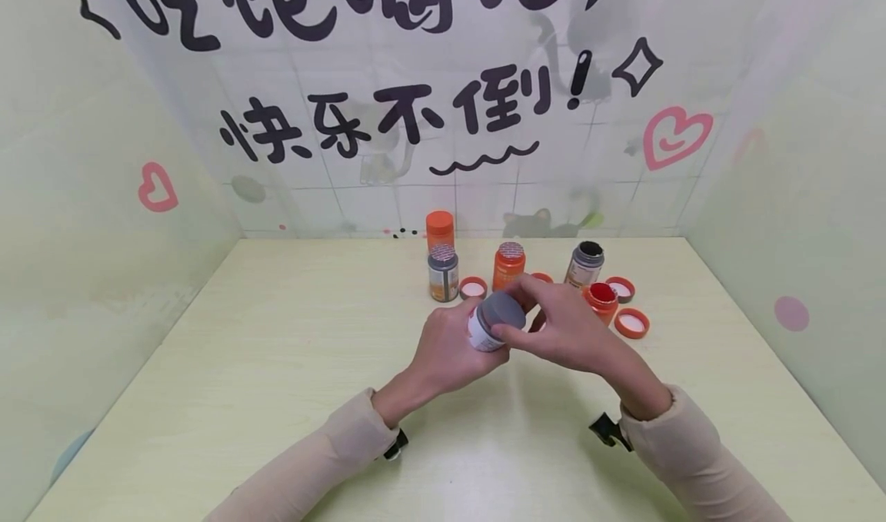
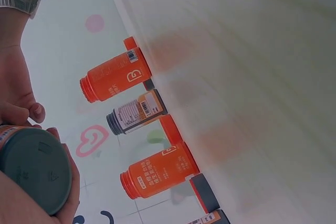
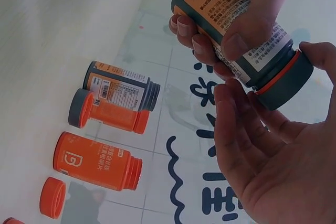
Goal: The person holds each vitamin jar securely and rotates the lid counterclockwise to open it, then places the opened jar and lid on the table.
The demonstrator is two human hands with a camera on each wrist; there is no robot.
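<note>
My left hand point(image 1: 446, 357) grips a dark grey supplement bottle point(image 3: 231, 24) with an orange and white label, held tilted above the table. Its round base point(image 2: 39, 174) faces the left wrist camera. On the bottle's top end sits a grey cap point(image 3: 287, 85), with an orange ring showing along its lower edge. My right hand point(image 1: 574, 326) holds this cap between the thumb and fingers, which lie on opposite sides of it. Whether the cap is loose on the neck I cannot tell.
Behind the hands stand a capped orange bottle point(image 1: 439, 226), a grey bottle point(image 1: 443, 282) and an orange bottle point(image 1: 508, 268), both uncapped with printed seals. Further right are uncapped grey point(image 1: 584, 272) and orange point(image 1: 601, 297) bottles. Several caps lie upturned, including an orange cap point(image 1: 631, 323).
</note>
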